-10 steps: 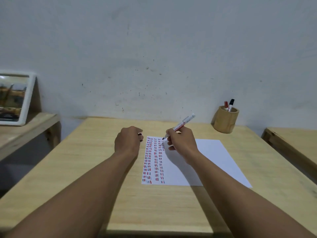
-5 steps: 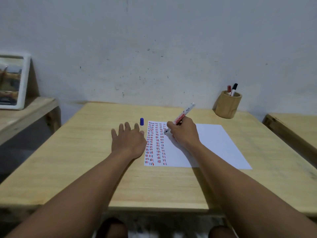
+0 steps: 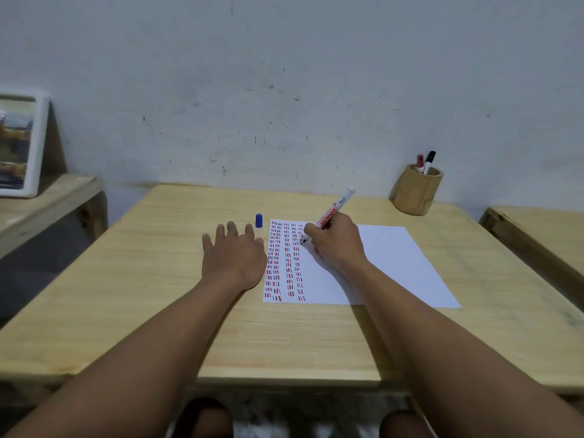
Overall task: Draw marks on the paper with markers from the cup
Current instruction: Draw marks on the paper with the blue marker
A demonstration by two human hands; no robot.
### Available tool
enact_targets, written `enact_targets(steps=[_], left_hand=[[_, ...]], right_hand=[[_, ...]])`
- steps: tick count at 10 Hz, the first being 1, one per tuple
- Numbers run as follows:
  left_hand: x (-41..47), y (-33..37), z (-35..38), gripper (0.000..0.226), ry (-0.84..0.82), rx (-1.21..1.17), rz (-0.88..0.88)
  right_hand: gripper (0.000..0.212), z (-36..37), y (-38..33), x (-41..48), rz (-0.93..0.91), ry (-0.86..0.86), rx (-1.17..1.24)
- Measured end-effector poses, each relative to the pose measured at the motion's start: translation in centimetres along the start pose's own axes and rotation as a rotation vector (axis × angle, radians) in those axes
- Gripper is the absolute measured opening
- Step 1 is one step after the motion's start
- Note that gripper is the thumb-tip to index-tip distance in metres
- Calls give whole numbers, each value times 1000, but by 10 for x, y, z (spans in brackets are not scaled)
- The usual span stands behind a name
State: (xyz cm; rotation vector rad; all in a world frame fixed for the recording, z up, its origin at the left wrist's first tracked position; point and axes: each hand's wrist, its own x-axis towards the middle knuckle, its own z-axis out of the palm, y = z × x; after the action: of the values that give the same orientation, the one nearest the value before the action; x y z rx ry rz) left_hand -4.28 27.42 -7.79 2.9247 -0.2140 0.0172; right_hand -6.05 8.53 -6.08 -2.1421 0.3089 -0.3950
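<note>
A white sheet of paper lies on the wooden table, its left part filled with columns of short red, blue and black marks. My right hand grips a white marker with red lettering, its tip touching the paper near the top of the third column. My left hand rests flat on the table just left of the paper, fingers spread. A blue cap stands upright beyond my left fingers. The wooden cup at the back right holds a red-capped and a black-capped marker.
A framed picture leans on a low wooden shelf at the left. Another wooden table stands at the right. A grey wall runs behind the table. My knees show below the front edge.
My left hand went from a fist to flat and open on the table, leaving the blue cap standing by the paper. The marker tip moved down onto the third column.
</note>
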Motion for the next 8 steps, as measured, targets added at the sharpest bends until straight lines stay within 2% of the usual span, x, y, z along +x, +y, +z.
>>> enact_targets(steps=[4, 5, 6, 7, 8], left_hand=[[0, 1, 0, 59, -5, -48, -15], [4, 2, -1, 54, 74, -109, -52], [8, 8, -11, 48, 225, -279, -83], [19, 10, -21, 53, 237, -333, -1], [32, 10, -26, 49, 170, -294, 85]], right_hand=[[26, 0, 0, 2, 13, -15, 3], [27, -2, -1, 3, 48, 33, 86], [26, -7, -4, 7, 82, 66, 186], [20, -12, -8, 12, 88, 71, 240], [16, -17, -12, 14, 95, 43, 354]])
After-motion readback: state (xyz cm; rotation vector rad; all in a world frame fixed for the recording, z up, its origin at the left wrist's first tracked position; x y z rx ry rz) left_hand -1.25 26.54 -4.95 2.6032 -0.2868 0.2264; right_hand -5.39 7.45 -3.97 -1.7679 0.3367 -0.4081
